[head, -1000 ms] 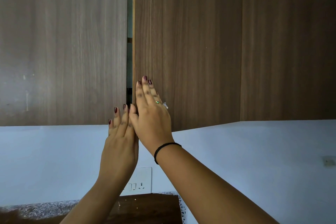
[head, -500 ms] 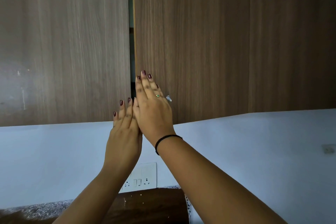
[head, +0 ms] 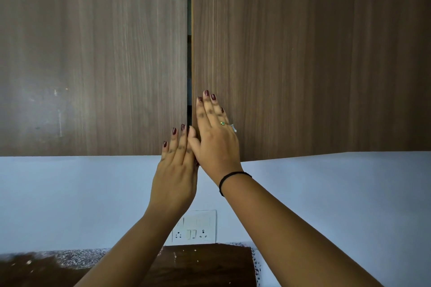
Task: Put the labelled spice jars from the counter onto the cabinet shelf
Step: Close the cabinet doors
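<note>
Against the cabinet (head: 93,53), flat left hand (head: 175,175), right hand (head: 217,144).

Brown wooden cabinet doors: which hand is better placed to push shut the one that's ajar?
Right, probably. The right hand lies flat on the right brown wooden door, whose slanted bottom edge suggests it stands ajar. The left hand rests at the edge of the left door, which looks shut.

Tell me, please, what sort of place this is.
Probably a home kitchen: wood-grain cabinet doors overhead, a speckled stone counter below, and a switch-and-socket plate on the pale wall.
</note>
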